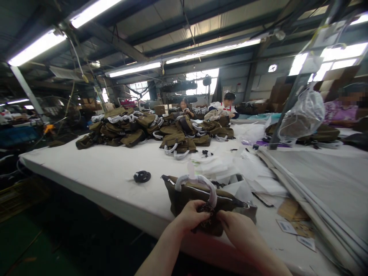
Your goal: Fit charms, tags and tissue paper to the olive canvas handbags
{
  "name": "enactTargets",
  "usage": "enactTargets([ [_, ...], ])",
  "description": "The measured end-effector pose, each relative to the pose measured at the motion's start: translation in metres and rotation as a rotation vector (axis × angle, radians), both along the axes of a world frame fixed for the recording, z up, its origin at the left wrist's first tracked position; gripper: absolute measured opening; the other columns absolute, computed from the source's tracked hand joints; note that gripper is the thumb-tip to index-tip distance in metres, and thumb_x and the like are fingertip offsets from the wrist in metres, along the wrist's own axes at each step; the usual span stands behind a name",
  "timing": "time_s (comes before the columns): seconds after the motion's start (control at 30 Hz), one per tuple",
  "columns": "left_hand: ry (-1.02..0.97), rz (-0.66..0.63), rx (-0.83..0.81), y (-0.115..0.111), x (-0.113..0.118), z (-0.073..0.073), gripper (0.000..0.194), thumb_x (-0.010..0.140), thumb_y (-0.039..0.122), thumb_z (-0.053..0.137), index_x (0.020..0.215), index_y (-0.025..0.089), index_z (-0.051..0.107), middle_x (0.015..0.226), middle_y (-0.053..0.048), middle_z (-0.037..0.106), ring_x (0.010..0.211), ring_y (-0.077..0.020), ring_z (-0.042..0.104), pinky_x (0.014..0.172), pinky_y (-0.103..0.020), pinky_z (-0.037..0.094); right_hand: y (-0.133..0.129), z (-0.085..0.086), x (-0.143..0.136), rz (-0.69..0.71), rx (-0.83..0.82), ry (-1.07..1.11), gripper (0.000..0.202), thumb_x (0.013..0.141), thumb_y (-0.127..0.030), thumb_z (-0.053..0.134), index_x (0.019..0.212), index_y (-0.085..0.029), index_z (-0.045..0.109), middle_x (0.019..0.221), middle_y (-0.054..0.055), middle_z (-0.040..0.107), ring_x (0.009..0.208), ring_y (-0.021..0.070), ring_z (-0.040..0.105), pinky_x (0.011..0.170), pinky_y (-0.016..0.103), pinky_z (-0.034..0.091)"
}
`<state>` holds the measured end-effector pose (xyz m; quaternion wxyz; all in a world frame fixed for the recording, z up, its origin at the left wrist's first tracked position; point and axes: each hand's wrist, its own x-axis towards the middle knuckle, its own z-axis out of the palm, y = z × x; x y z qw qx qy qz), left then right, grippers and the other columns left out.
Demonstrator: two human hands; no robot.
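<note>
An olive-green handbag (181,195) stands upright at the near edge of the white table, its pale zip running along the top. White wrapping covers its raised handle (212,191). Against the bag's front, just below the handle's base, my left hand (191,216) pinches a small dark patterned piece (207,209) whose kind I cannot make out. My right hand (235,226) is closed at the front of the bag, right of that piece, and its fingertips hide what they grip. Behind the bag lies crumpled pale wrapping (238,188).
Many similar bags (129,128) are heaped along the far side of the white table (100,165). A black coil (142,176) lies left of the handbag. Tags (287,227), clear plastic (255,168) and a metal post (287,111) are on the right. Several people sit beyond.
</note>
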<state>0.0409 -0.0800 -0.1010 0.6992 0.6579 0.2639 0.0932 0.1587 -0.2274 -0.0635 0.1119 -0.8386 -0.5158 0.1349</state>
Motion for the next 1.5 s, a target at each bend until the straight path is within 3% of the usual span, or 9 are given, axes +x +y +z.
enactTargets([
  [0.2,-0.001,-0.026,0.104,-0.001,-0.001,0.002,0.030,0.069,0.021,0.068,0.097,0.012,0.075,0.080,-0.003,0.069,0.069,-0.0134,0.059,0.065,-0.024,0.046,0.000,0.004,0.000,-0.041,0.079,0.009,0.031,0.095,-0.024,0.041,0.102,-0.027,0.071,0.105,0.005,0.076,0.095,0.0255,0.071,0.074,0.033,0.043],
  [0.37,-0.001,-0.002,0.008,-0.001,-0.001,0.002,0.032,0.067,0.023,0.070,0.097,0.012,0.073,0.076,-0.002,0.067,0.066,-0.0122,0.058,0.063,-0.023,0.046,-0.004,0.004,0.001,-0.041,0.001,-0.035,0.030,0.095,-0.023,0.039,0.091,-0.026,0.069,0.087,0.004,0.076,0.085,0.0253,0.072,0.063,0.031,0.036],
  [0.5,0.004,0.016,-0.019,0.000,-0.001,-0.003,0.040,0.064,0.026,0.075,0.101,0.012,0.072,0.076,-0.002,0.067,0.064,-0.0123,0.059,0.062,-0.023,0.047,-0.004,0.001,0.000,-0.036,-0.046,-0.063,0.031,0.093,-0.019,0.039,0.083,-0.024,0.068,0.085,0.006,0.076,0.083,0.0261,0.072,0.060,0.031,0.032],
  [0.83,0.017,-0.020,0.232,0.002,-0.002,0.000,0.030,0.067,0.016,0.067,0.096,0.014,0.074,0.082,-0.002,0.069,0.076,-0.0159,0.061,0.069,-0.024,0.047,0.004,0.001,-0.001,-0.017,-0.054,-0.088,0.033,0.091,-0.014,0.038,0.083,-0.023,0.069,0.085,0.007,0.076,0.082,0.0276,0.072,0.061,0.032,0.036],
  [1.5,0.051,-0.040,0.281,0.004,-0.003,0.002,0.031,0.067,0.021,0.066,0.097,0.015,0.074,0.082,-0.002,0.068,0.077,-0.0166,0.060,0.067,-0.023,0.047,0.008,0.014,-0.008,0.009,-0.116,-0.109,0.036,0.090,-0.008,0.035,0.090,-0.019,0.069,0.088,0.010,0.076,0.086,0.0287,0.072,0.067,0.033,0.045],
])
